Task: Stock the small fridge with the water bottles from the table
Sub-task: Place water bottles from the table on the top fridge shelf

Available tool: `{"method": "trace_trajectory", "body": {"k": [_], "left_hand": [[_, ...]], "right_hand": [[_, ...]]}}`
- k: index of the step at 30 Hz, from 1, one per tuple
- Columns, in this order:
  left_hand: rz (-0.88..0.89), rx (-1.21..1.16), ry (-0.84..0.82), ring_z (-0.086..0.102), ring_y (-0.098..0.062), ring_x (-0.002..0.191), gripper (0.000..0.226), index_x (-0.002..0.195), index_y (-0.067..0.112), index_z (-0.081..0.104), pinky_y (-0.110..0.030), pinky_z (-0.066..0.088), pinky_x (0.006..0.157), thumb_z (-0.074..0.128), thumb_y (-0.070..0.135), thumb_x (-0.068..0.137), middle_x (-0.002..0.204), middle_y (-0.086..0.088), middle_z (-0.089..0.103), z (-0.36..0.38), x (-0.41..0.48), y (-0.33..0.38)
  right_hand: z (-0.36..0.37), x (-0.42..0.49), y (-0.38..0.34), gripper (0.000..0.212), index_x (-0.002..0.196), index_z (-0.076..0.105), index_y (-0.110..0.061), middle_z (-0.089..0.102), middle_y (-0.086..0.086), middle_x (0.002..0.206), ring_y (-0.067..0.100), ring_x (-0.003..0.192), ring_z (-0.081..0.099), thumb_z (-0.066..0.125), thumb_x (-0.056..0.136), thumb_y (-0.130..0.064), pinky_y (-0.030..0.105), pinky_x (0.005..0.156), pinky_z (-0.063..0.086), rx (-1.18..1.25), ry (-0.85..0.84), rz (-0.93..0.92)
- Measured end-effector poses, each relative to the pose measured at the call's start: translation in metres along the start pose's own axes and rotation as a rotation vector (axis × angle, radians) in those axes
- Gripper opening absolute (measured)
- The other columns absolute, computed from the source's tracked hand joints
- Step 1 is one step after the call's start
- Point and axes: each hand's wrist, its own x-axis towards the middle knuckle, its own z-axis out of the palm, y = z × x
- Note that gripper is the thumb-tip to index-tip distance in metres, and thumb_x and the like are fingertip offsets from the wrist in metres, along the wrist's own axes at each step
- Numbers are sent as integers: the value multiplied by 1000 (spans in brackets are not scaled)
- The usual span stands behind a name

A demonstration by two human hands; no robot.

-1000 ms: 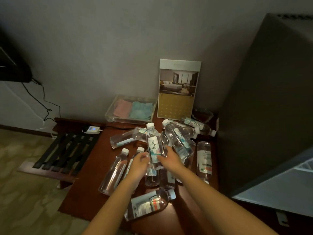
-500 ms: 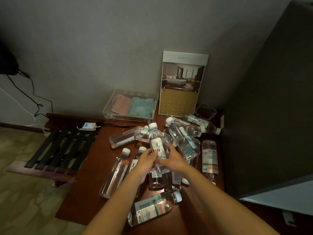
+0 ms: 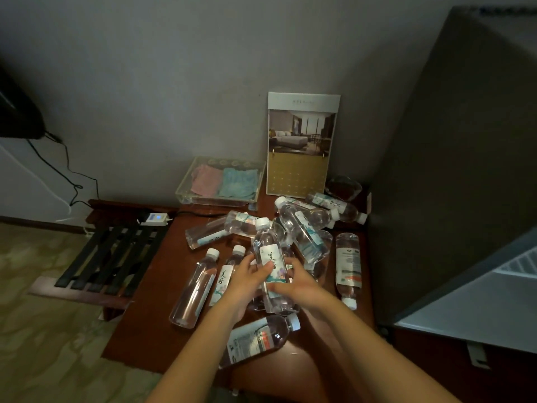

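1. The clear tray (image 3: 186, 196) sits at the back of the table (image 3: 145, 330), against the wall. It holds two folded cloths side by side, a pink cloth (image 3: 206, 180) on the left and a teal cloth (image 3: 239, 183) on the right.
2. The water bottle (image 3: 268, 251) in my grasp is full of clear water with its white cap on. It stands almost upright above the middle of the table, over the other bottles.
3. The loose bottles (image 3: 305, 231) lie on their sides across the table, capped and filled. A heap overlaps near the back right, two lie side by side just left of my hands, one runs along the right edge, and one lies close to me between my forearms.
4. A glass dish (image 3: 343, 187) sits in the back right corner. I cannot tell whether anything is in it.
5. The small fridge (image 3: 450, 184) stands just to the right of the table, dark outside, with a pale inner surface showing at the lower right. I cannot see what it holds.
6. My left hand (image 3: 247, 277) grips the water bottle from the left, with the thumb lying across the white label.
7. My right hand (image 3: 302, 286) grasps its lower part from the right, fingers curled round it.
8. Both forearms reach forward from the near edge and meet at the bottle.
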Motion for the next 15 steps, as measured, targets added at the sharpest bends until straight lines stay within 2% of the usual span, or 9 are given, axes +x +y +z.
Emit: {"method": "trace_trajectory", "body": {"k": [2,3,7,9,11,13,15], "left_hand": [[3,22,1,66,-18,98,42,115,30,46,-30,56,72,69,21,81,111,-1,64,11,-12,1],[4,41,0,66,-18,97,43,113,30,48,-31,57,72,71,20,79,109,1,65,17,-18,0],[44,115,-10,66,-21,101,54,121,20,54,-44,56,87,78,14,72,109,1,66,51,-43,-12],[61,158,-18,65,-18,100,60,122,21,52,-38,57,83,79,11,69,114,-1,64,72,-54,-18],[93,198,-52,66,-13,93,63,123,20,51,-27,58,70,79,5,68,114,-2,64,93,-64,-22],[113,199,-108,69,-11,83,65,125,16,50,-24,56,61,78,-1,68,109,-3,65,113,-73,-26],[129,214,-148,70,-10,83,67,125,13,49,-21,55,60,77,-4,67,107,-4,66,132,-84,-31]], "right_hand": [[-9,-16,2,66,124,32,-31,62,-8,103,6,84,67,74,76,-14,21,65,56,5,-28,-11],[-14,-24,4,66,123,32,-33,61,-8,106,9,91,66,74,76,-15,25,73,57,1,-43,-12],[-40,-61,17,70,128,40,-22,58,1,123,14,107,61,77,71,-8,38,93,53,29,-74,-28],[-55,-81,24,75,129,40,-23,60,2,123,18,111,61,78,67,-5,43,96,51,31,-84,-37],[-70,-100,32,77,128,40,-23,62,2,120,19,110,62,78,65,-1,45,97,50,42,-75,-57],[-84,-119,38,82,131,36,-26,61,2,121,19,111,61,76,66,3,45,98,49,48,-48,-79],[-98,-139,43,86,134,33,-30,59,1,124,18,114,59,75,67,3,43,98,49,53,-44,-110]]}}
